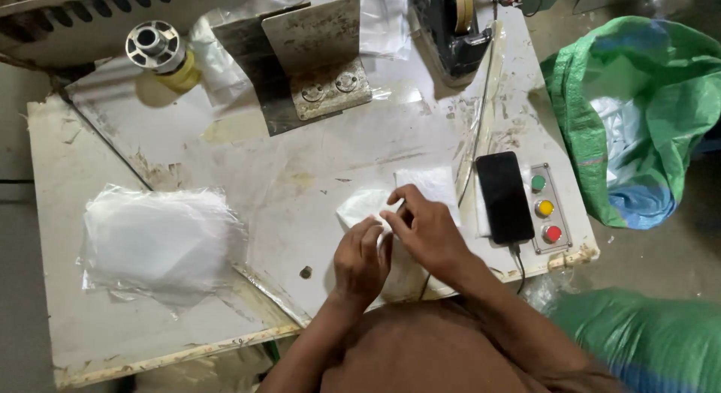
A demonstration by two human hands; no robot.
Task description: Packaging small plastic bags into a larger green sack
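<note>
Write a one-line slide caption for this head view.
Left hand and right hand press a white folded piece on a worn white worktable, black smartphone alongside.

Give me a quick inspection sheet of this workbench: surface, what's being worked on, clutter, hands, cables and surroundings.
Surface: white table, scuffed and stained, edges chipped.
Job's things: thin white bag under both hands; stack of clear plastic bags lies to the left.
Clutter: metal bracket, metal spool, tape dispenser, black phone, button panel with green, yellow and red buttons.
Hands: left hand and right hand both pinch the white bag.
Cables: a black cable runs from the phone off the table edge.
Surroundings: green woven sacks on the floor, right.
</note>
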